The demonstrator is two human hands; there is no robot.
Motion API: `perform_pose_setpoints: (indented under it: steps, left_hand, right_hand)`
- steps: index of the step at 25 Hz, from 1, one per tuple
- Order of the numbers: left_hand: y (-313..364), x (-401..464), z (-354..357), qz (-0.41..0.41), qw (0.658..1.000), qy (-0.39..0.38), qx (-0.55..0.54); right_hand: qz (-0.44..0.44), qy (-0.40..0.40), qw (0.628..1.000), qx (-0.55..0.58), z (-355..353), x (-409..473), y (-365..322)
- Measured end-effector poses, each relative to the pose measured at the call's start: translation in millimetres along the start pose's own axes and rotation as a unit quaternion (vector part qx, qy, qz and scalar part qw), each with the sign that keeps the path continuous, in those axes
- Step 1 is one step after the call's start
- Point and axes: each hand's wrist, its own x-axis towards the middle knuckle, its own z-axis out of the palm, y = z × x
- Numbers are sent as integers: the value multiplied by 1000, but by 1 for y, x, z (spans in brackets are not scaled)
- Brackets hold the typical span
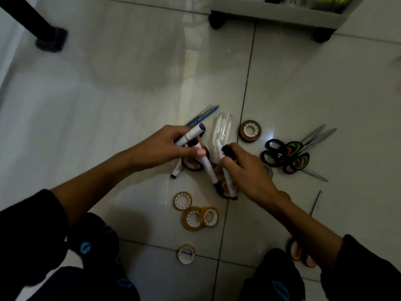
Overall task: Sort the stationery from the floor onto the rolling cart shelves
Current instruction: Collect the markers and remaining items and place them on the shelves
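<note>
Stationery lies scattered on the tiled floor. My left hand (pixel 171 146) grips white markers (pixel 191 134), one of them slanting down toward the tile. My right hand (pixel 243 168) holds more white markers with black caps (pixel 225 181). Between the hands lies a clear plastic case (pixel 222 129). Several tape rolls lie around: a dark one (pixel 250 130) to the right, clear ones (pixel 196 215) below the hands, one more (pixel 186 253) nearer me. Pens (pixel 202 115) lie behind my left hand. The rolling cart (pixel 277 11) stands at the top right.
A heap of scissors (pixel 290 156) with black, orange and green handles lies right of my right hand. A thin rod (pixel 315 203) lies further right. A black furniture leg (pixel 48 38) stands at the top left. My knees fill the bottom corners.
</note>
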Motion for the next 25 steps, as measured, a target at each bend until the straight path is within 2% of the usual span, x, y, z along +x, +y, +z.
perform_pose_setpoints:
  steps: [3,5,8,12,16,21,25]
  left_hand:
    - [21,11,15,0,993,36,-108]
    - [27,24,26,-15,986,62,-151]
    - [41,48,42,-55,952,130,-270]
    - [75,84,40,-94,903,199,-368]
    - [110,113,29,-87,872,158,-456]
    - [135,151,-13,-46,881,59,-467]
    - [155,184,-38,13,904,29,-427]
  right_hand:
    - [44,17,972,229,-6,8,-12]
    - [12,33,963,266,-10,15,-21]
    - [-31,37,951,305,-19,30,-30]
    - [-83,84,965,233,-47,56,-35]
    - [-133,131,966,176,-79,86,-48]
    - [-174,141,975,11,-124,129,-74]
    - [-216,146,951,-165,-169,179,-89]
